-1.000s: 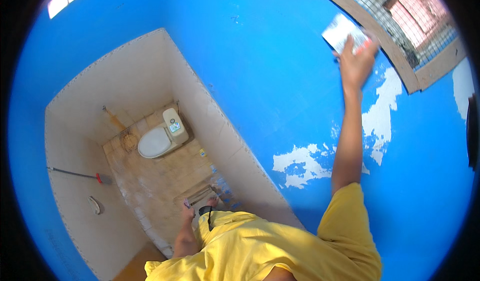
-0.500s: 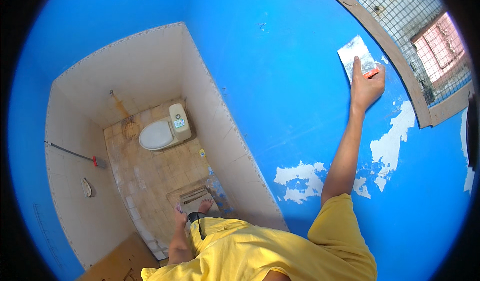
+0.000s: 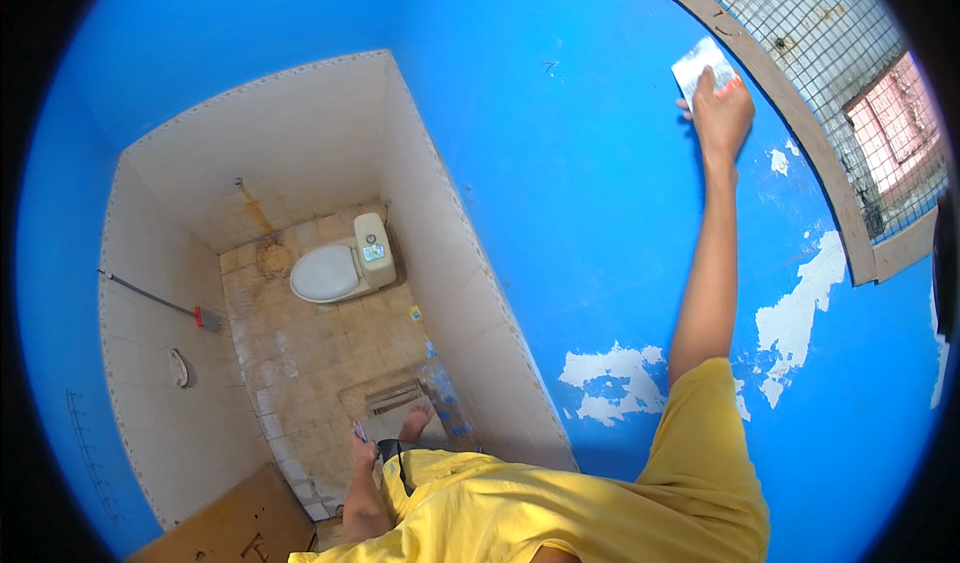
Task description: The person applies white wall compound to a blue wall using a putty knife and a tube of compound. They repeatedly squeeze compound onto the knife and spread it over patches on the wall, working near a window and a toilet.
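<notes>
My right hand [image 3: 724, 121] is closed around the orange-red grip of a wide putty knife, its index finger stretched along the broad pale blade [image 3: 698, 67]. The blade lies against the bright blue painted wall [image 3: 560, 193], close to the wooden frame of a mesh opening. Below it, the paint is off in white patches [image 3: 800, 308], one small patch [image 3: 778, 162] being near my wrist. Low beside my body, my left hand [image 3: 364, 451] is closed on a small purplish thing that I cannot make out.
A toilet [image 3: 335, 271] stands on the stained tiled floor [image 3: 320, 348] at left, within low tiled walls. A long-handled brush [image 3: 205, 318] leans there. Wire mesh [image 3: 810, 33] fills the opening edged by the wooden frame [image 3: 840, 198]. A brown board [image 3: 230, 523] is at lower left.
My right hand has slid the putty knife further up the wall, along the frame. A small white patch now shows where the hand was. My left hand stays low.
</notes>
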Motion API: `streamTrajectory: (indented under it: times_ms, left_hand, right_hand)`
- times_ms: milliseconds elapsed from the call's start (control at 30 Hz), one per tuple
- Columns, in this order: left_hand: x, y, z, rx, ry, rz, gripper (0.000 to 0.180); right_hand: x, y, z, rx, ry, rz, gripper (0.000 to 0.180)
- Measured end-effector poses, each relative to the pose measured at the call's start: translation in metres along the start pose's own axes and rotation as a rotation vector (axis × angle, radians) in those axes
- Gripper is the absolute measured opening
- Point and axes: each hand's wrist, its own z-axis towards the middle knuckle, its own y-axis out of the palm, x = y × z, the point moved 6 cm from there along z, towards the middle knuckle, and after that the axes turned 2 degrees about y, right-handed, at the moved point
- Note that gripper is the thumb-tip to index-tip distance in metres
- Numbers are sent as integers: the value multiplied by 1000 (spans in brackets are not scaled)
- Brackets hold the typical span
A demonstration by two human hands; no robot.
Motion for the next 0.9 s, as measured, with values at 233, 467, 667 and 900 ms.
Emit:
streamTrajectory:
  times_ms: [233,467,667,900]
  left_hand:
    - [5,-14,-4,78,-16,9,71]
    - [-3,-16,-19,111,-61,-28,66]
    - [12,-28,-28,105,82,-20,64]
    - [17,-21,-36,80,-19,-117,67]
  right_hand:
    - [-13,59,41,-74,-54,-106,30]
    - [4,17,22,-29,1,5,26]
    - [-18,64,53,-43,-123,-28,28]
    - [3,42,39,-54,-33,-18,26]
